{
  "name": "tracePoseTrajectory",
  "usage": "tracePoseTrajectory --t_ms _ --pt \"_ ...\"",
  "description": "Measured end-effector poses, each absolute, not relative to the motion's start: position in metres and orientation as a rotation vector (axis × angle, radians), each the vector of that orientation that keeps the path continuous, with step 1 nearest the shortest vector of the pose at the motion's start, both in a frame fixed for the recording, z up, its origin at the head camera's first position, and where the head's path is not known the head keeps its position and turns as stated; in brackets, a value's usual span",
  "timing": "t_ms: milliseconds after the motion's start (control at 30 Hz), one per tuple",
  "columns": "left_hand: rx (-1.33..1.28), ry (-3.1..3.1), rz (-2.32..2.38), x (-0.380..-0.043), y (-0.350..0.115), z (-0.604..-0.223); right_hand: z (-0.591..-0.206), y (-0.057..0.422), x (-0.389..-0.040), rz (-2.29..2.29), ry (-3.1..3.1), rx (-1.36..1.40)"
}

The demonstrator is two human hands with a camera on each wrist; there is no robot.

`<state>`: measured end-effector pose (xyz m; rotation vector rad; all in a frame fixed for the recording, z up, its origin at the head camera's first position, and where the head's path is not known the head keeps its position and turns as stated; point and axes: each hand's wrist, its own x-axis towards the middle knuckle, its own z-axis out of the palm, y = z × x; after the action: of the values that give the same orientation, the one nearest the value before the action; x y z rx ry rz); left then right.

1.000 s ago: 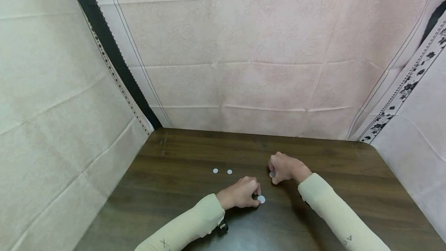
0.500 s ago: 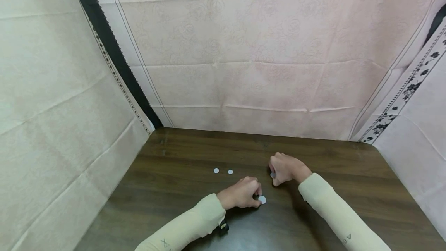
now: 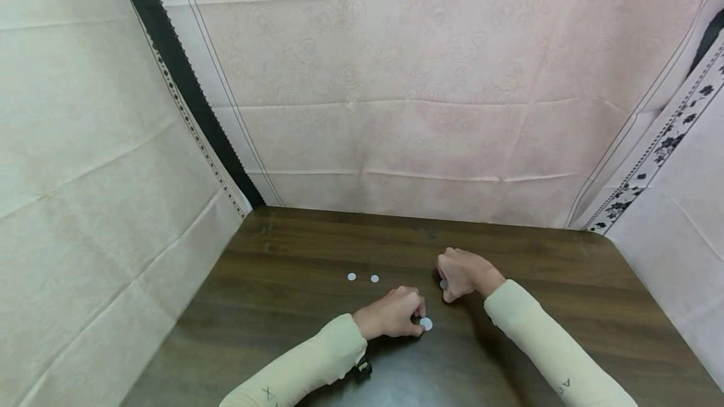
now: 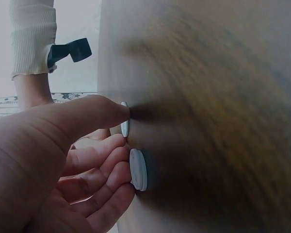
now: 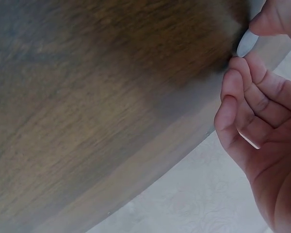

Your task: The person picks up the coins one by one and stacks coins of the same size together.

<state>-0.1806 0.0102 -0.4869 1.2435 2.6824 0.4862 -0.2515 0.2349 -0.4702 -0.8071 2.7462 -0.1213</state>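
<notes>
At the middle of the table my left hand (image 3: pixel 393 314) pinches a flat white disc (image 3: pixel 426 324) between thumb and fingertip, low over the wood. In the left wrist view, a thicker white disc (image 4: pixel 138 170), with an edge that looks layered, lies right by my other fingertips. Farther back and to the right, my right hand (image 3: pixel 460 272) holds another white disc (image 5: pixel 247 43) between thumb and index finger, close to the tabletop. The remaining fingers of that hand are bent in. Part of its disc is hidden by the fingers in the head view.
Two small white discs (image 3: pixel 374 279) lie side by side on the brown wooden table (image 3: pixel 271 319), behind and left of my left hand. Pale cloth (image 3: pixel 396 80) hangs along the back and both sides. A black device (image 3: pixel 364 368) sits under my left wrist.
</notes>
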Motion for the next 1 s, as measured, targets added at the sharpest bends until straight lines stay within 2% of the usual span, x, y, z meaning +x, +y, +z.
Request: tracePoseTrajectory --t_ms 1000 --pt "1.238 2.679 0.503 -0.18 0.01 -0.486 -0.474 0.251 -0.239 -0.327 2.761 -0.85"
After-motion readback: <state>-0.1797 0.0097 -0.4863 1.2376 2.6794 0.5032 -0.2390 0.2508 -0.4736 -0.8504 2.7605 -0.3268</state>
